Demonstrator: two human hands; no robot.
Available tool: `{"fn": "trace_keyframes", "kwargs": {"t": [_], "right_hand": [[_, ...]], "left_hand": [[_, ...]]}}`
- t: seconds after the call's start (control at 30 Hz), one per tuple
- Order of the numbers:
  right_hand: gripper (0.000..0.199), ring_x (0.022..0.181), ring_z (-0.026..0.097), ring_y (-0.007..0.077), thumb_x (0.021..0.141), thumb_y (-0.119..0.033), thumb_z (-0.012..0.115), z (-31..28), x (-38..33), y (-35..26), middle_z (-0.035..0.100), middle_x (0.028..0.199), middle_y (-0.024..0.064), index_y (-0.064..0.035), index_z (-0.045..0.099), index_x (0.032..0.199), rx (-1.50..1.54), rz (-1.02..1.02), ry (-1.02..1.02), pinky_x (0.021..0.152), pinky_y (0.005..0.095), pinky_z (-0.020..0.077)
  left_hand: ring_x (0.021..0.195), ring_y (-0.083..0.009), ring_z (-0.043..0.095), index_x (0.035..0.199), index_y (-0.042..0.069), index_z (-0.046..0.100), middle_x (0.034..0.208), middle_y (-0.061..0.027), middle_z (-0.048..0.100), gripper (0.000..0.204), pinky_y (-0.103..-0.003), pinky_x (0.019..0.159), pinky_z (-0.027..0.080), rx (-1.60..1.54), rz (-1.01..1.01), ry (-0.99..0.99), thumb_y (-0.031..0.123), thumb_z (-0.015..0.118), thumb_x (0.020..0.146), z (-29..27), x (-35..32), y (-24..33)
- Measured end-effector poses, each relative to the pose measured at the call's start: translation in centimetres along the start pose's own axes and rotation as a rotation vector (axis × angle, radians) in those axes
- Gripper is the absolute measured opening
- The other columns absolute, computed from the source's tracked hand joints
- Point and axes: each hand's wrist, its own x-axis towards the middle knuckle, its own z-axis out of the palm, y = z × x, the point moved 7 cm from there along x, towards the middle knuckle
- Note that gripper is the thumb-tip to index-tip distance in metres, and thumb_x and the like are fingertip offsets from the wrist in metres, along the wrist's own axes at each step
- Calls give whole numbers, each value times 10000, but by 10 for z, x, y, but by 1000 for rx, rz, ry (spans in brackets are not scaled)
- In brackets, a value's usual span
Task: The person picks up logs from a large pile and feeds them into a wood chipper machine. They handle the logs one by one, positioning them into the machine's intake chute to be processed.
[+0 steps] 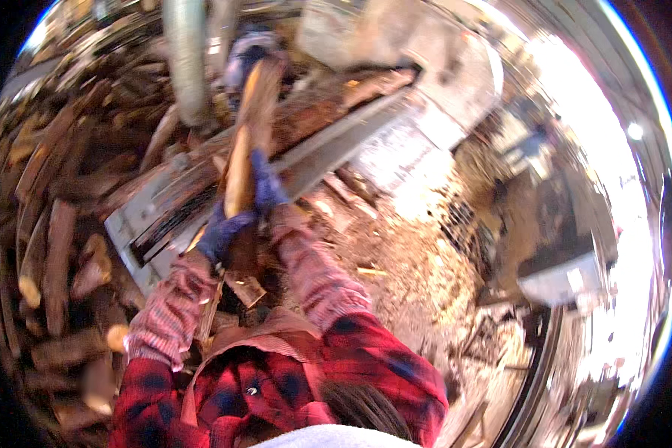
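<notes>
Nearest in, two red checked sleeves reach forward into two pinkish cuffs, one apron between them. Two blue-gloved hands now! The left hand curls round the near end of one long piece of wood, fingers closed on it. The right hand, slightly farther forward, presses along the wood's right side; blur hides its fingers, so how tightly they close I can't tell. The wood runs up and away from both palms, its far end blurred, crossing over one long metal bed. That bed's edge slants from left of the left hand to well beyond the right, a reddish timber lying along it. Room to move? Right of the right hand, chip-strewn ground opens out; left of the left hand, piled logs, too many to count, crowd close. Past both hands stands one thick pale post, with pale panels off to the far right.
</notes>
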Motion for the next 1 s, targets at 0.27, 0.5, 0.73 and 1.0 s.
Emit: {"fn": "trace_keyframes", "kwargs": {"t": [0.27, 0.5, 0.73, 1.0], "right_hand": [[494, 1387, 272, 155, 1023, -245, 396, -14, -59, 50, 302, 1518, 24, -23, 326, 1459, 262, 74, -98, 1155, 290, 190], [523, 1419, 221, 177, 1041, -312, 322, 110, -86, 74, 247, 1543, 86, -13, 290, 1469, -236, -248, -143, 1169, 312, 178], [798, 1275, 404, 212, 833, -248, 712, 272, -108, -101, 434, 1386, 131, 29, 270, 1436, 130, -543, -400, 1083, 347, 310], [743, 1283, 432, 269, 804, -137, 741, 126, -163, 23, 433, 1403, 185, 61, 345, 1402, -277, -190, -99, 1090, 399, 325]], "left_hand": [[975, -195, 616, 1306, 11, 440, 1086, -91, 616, 656, -284, 818, 521, -81, -382, 50, 156, 770, 758, -30, -97, -26], [1142, -237, 527, 1416, 27, 336, 1316, -115, 494, 855, -346, 988, 415, 115, -114, 189, 109, 803, 704, -86, -182, 26], [1206, -240, 506, 1472, 49, 257, 1344, -127, 499, 937, -376, 1034, 391, 854, 489, 310, 50, 773, 691, -160, -127, 194], [902, -317, 648, 1318, 57, 457, 1079, -190, 643, 763, -416, 767, 523, 1526, 135, -106, 414, 763, 717, -185, -40, 81]]}}
